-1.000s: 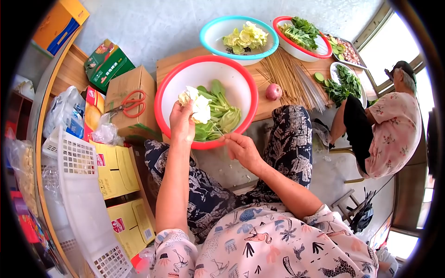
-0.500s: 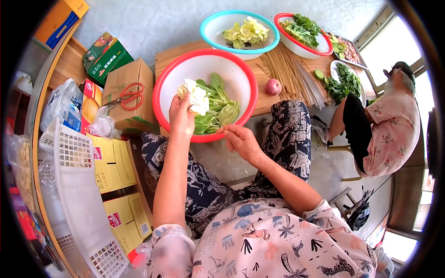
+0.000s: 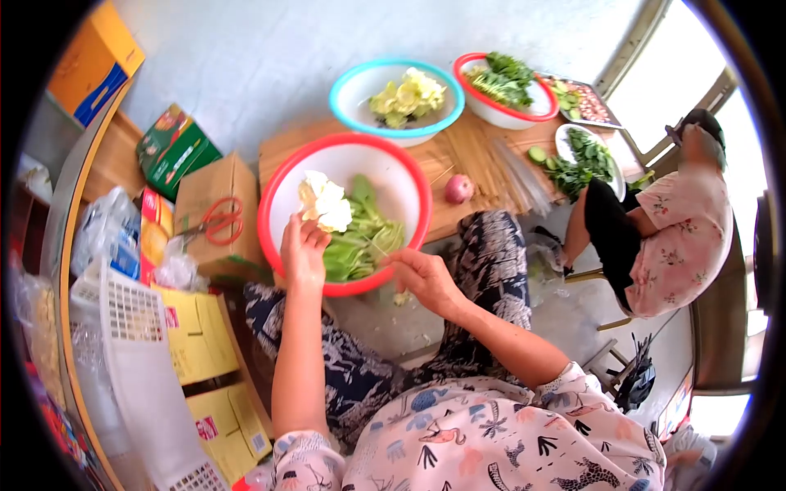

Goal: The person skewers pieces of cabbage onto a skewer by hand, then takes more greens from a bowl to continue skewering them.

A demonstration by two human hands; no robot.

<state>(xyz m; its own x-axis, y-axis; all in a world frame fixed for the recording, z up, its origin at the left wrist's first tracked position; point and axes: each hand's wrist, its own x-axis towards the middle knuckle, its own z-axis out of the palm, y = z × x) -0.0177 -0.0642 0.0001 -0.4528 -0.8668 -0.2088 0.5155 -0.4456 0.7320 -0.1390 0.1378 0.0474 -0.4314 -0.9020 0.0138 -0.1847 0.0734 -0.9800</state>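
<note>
Pale cabbage leaves are bunched in my left hand, its fingers curled at their lower edge, above the left side of a red-rimmed white basin. Green leafy vegetables lie in that basin, partly behind the cabbage and my hands. At the basin's near right rim, my right hand is closed in a pinch. A thin skewer shows faintly at its fingertips, pointing toward the greens; most of it is hard to make out.
A blue-rimmed basin of cabbage and a red-rimmed basin of greens stand behind. A red onion sits beside loose skewers. Scissors rest on a cardboard box at left. Another person sits at right.
The view has tilted, so the basins appear lower. My left hand still holds the cabbage, its fingers more opened beneath it. My right hand stays pinched near the basin's rim.
</note>
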